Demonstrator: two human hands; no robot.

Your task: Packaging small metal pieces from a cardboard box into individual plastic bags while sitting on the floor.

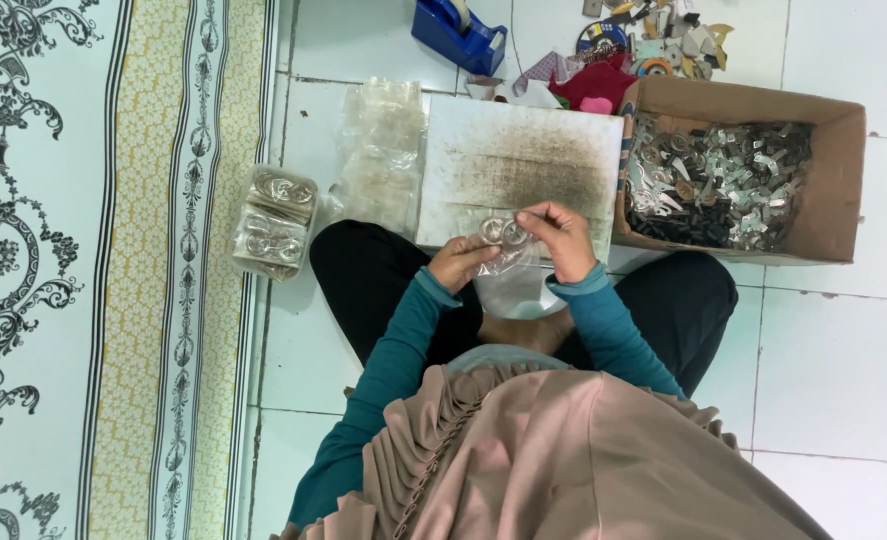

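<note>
My left hand grips a small clear plastic bag by its edge, just above my lap. My right hand pinches the bag's top, where two round metal rings sit at its opening. Both hands meet over the near edge of a stained white board lying on the floor in front of me. The bag hangs slack between the two hands.
A cardboard box of small metal parts stands at the right. Filled clear packets and a pile of empty clear bags lie at the left. A blue tape dispenser and scraps sit beyond. A patterned mat covers the left floor.
</note>
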